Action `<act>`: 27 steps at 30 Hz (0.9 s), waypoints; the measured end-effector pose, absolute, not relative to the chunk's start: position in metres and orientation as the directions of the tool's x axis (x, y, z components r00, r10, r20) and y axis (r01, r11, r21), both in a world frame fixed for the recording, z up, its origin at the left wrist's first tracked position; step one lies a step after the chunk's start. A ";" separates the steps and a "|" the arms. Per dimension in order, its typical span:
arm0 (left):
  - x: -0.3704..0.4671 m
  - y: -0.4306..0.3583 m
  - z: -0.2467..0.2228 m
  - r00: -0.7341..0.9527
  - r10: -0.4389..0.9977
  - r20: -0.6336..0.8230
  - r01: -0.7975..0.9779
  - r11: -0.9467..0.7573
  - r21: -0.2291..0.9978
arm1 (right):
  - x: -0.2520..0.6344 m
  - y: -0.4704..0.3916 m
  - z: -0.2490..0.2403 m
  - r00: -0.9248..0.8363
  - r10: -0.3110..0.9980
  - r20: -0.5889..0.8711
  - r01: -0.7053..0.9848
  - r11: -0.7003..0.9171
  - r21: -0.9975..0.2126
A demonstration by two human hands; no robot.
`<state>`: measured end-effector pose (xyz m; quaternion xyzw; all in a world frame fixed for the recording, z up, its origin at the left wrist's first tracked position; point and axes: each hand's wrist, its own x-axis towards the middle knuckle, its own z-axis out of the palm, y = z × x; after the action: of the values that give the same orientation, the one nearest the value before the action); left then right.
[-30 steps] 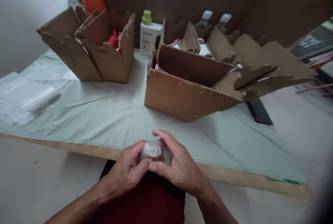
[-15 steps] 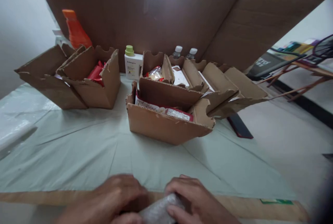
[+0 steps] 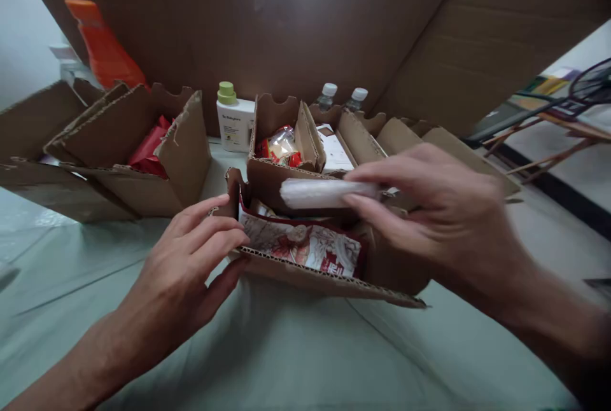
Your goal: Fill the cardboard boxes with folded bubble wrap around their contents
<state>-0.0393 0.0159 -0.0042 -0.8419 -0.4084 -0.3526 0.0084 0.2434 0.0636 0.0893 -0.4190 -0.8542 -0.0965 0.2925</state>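
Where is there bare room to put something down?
On the green cloth: one bare patch before the front box, between the left hand and right arm; another before the left boxes, left of that hand. Only a narrow strip separates those from the front box. Behind it, more boxes and white-capped bottles crowd together.

Right hand [image 3: 443, 214] blurred; 2 bottles [image 3: 328, 91] partly hidden.

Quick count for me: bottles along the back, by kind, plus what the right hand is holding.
Orange bottle: 1
White bottle with a green cap: 1
White-capped bottles, partly hidden: 2
Whitish roll in the right hand: 1
Total: 5
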 end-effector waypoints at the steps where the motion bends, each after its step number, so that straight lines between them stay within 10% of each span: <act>1: -0.040 0.015 -0.004 0.420 0.682 0.598 0.690 -0.668 0.278 | 0.232 0.076 0.084 -0.553 0.626 0.550 0.740 0.672 -0.021; 8: -0.042 0.018 -0.004 0.424 0.675 0.604 0.668 -0.683 0.294 | 0.219 0.109 0.055 -0.605 0.793 0.068 0.795 0.597 0.110; 18: -0.040 0.015 -0.005 0.398 0.669 0.628 0.667 -0.681 0.303 | 0.227 0.119 0.050 -0.616 0.787 -0.034 0.787 0.617 0.029; 23: -0.043 -0.013 -0.011 0.107 0.711 0.695 0.701 -0.549 0.454 | 0.281 0.066 0.081 -0.524 0.797 0.299 0.831 0.556 -0.024; 27: -0.058 -0.017 -0.036 0.003 0.898 0.441 0.570 -0.364 0.737 | 0.333 -0.002 0.065 -0.144 0.825 0.547 0.936 0.293 -0.195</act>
<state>-0.0578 -0.0167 -0.0363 -0.6855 -0.5352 -0.4605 -0.1778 0.3335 -0.0019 0.0652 -0.5867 -0.7503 -0.0963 0.2892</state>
